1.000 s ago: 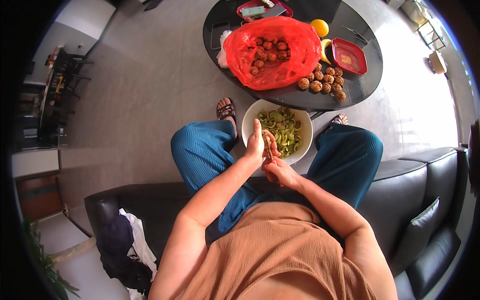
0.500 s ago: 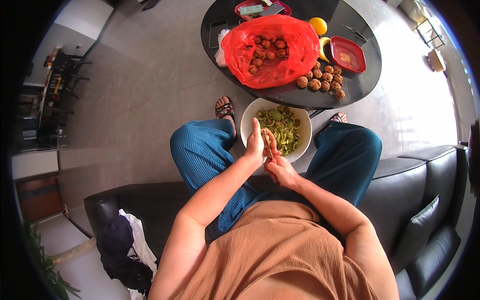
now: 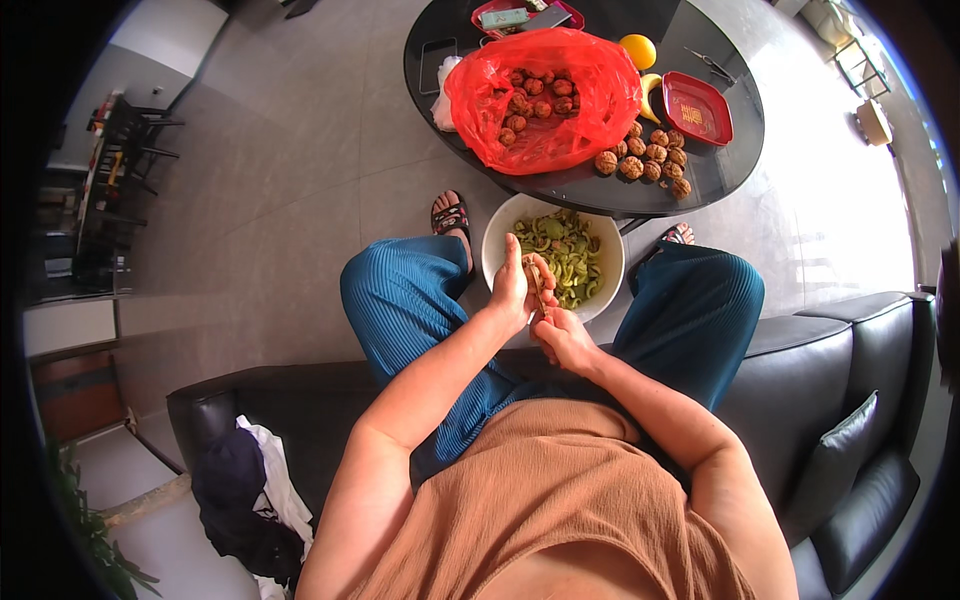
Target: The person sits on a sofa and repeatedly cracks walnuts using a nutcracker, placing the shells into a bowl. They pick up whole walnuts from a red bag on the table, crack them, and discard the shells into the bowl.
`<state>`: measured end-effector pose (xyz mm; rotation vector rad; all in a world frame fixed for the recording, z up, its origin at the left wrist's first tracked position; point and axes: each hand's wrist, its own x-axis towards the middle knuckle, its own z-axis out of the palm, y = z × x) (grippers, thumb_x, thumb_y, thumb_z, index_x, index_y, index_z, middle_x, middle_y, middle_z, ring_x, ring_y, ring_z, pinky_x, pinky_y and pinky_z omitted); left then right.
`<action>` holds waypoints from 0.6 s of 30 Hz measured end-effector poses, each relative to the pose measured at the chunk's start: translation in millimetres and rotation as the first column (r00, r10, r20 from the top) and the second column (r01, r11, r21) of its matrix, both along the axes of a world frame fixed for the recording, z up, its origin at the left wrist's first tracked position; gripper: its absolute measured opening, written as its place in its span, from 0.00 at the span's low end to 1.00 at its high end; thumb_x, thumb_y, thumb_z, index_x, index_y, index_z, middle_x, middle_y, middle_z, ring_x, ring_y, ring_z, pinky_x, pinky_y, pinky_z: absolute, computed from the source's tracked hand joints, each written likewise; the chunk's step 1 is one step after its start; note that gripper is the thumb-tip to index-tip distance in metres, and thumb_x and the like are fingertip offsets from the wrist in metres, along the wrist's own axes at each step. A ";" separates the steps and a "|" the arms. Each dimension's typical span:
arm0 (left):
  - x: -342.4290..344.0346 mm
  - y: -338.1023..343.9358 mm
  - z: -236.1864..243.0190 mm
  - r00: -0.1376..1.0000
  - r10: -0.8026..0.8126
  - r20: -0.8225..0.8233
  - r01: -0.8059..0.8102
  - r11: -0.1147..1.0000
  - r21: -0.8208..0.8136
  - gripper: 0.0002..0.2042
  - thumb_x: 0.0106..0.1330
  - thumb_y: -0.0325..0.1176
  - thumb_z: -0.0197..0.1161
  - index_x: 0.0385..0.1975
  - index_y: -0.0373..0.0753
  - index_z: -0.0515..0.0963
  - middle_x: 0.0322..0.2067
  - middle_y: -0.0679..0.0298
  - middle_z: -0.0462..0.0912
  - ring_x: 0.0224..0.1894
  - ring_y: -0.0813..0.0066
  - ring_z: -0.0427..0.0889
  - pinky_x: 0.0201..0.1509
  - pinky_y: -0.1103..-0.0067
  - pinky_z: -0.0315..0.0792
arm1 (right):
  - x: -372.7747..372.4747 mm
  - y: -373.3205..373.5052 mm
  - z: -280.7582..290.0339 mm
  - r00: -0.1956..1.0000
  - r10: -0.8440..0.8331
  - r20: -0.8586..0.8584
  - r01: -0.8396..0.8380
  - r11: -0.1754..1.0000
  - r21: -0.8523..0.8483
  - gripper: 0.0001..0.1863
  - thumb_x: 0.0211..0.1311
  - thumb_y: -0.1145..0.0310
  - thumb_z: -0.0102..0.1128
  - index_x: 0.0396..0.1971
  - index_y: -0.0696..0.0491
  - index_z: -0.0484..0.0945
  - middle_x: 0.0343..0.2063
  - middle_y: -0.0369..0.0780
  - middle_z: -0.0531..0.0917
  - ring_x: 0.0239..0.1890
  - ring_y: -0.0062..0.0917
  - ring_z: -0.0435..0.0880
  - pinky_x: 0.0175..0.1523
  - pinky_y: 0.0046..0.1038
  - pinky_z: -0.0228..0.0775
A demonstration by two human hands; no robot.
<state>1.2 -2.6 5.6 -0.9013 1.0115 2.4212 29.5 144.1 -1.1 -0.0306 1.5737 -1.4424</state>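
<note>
Small brown nut [image 3: 535,275] mostly hidden between hands, shape hard to make out. Left hand [image 3: 512,290] closed around it from left; right hand [image 3: 560,335] just below, fingers [image 3: 545,300] pinched on it. Both above near rim of round white bowl [image 3: 497,235] heaped with glossy green husk pieces [image 3: 565,265]. Crinkled red plastic bag [image 3: 545,95] on glossy black round table [image 3: 720,175] beyond.

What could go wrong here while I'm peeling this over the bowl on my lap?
The white bowl sits between your knees with nothing steadying it, so a leg shift might tip the green husks onto the floor. Your left hand and right hand work close together on a small piece; a slip could nick a finger. The loose walnuts lie near the table's edge and may roll off.
</note>
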 end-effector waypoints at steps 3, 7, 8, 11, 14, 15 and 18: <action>-0.4 0.6 -1.3 1.000 0.021 0.004 -0.021 1.000 -0.013 0.36 0.63 0.73 0.36 0.20 0.42 0.70 0.16 0.62 0.75 0.14 0.72 0.71 0.22 0.73 0.73 | -4.0 -1.2 12.7 0.998 0.057 0.015 -0.057 0.998 0.009 0.10 0.57 0.61 0.49 0.26 0.54 0.68 0.17 0.35 0.72 0.16 0.21 0.70 0.18 0.24 0.63; -1.4 3.0 0.6 0.998 0.066 0.016 -0.066 0.998 -0.013 0.34 0.63 0.73 0.38 0.22 0.43 0.70 0.16 0.63 0.75 0.14 0.73 0.71 0.21 0.73 0.72 | -7.6 -2.4 14.5 0.988 0.148 0.032 -0.148 0.989 -0.018 0.11 0.59 0.59 0.48 0.31 0.53 0.67 0.20 0.36 0.73 0.16 0.21 0.71 0.19 0.24 0.65; -1.1 3.7 -0.5 0.998 0.064 0.012 -0.063 0.998 -0.011 0.34 0.63 0.72 0.39 0.22 0.43 0.70 0.17 0.63 0.74 0.14 0.73 0.71 0.21 0.73 0.72 | -6.5 -2.6 11.4 0.988 0.153 0.029 -0.153 0.988 -0.008 0.11 0.59 0.59 0.48 0.31 0.53 0.67 0.21 0.37 0.74 0.16 0.22 0.71 0.19 0.24 0.65; -0.3 5.5 -3.2 0.998 0.062 -0.001 -0.062 0.998 -0.007 0.33 0.63 0.72 0.40 0.23 0.43 0.69 0.17 0.63 0.74 0.14 0.73 0.71 0.21 0.74 0.72 | -5.4 -2.3 10.2 0.987 0.159 0.018 -0.159 0.987 0.002 0.11 0.59 0.59 0.47 0.31 0.53 0.66 0.21 0.37 0.73 0.16 0.22 0.71 0.20 0.24 0.66; 0.0 6.9 -2.4 0.998 0.070 -0.009 -0.070 0.998 -0.008 0.33 0.63 0.72 0.40 0.24 0.43 0.69 0.17 0.64 0.74 0.14 0.73 0.71 0.21 0.73 0.72 | -6.2 -2.7 14.5 0.988 0.150 0.022 -0.150 0.989 0.007 0.12 0.59 0.59 0.47 0.30 0.53 0.66 0.20 0.37 0.73 0.16 0.22 0.71 0.19 0.25 0.66; -0.1 7.3 -0.8 0.997 0.072 -0.010 -0.072 0.997 -0.009 0.33 0.63 0.72 0.40 0.24 0.43 0.69 0.17 0.64 0.74 0.14 0.73 0.70 0.22 0.73 0.72 | -6.7 -2.8 15.8 0.989 0.145 0.026 -0.145 0.989 0.010 0.12 0.59 0.60 0.47 0.30 0.53 0.67 0.19 0.37 0.73 0.16 0.22 0.71 0.19 0.25 0.66; 1.1 8.5 -2.1 0.997 0.080 -0.024 -0.080 0.997 -0.015 0.33 0.63 0.72 0.40 0.24 0.43 0.68 0.18 0.64 0.74 0.14 0.73 0.70 0.23 0.73 0.72 | -6.2 -1.1 11.3 0.991 0.136 0.003 -0.136 0.991 0.012 0.11 0.58 0.61 0.47 0.27 0.54 0.67 0.17 0.36 0.72 0.15 0.22 0.71 0.19 0.26 0.66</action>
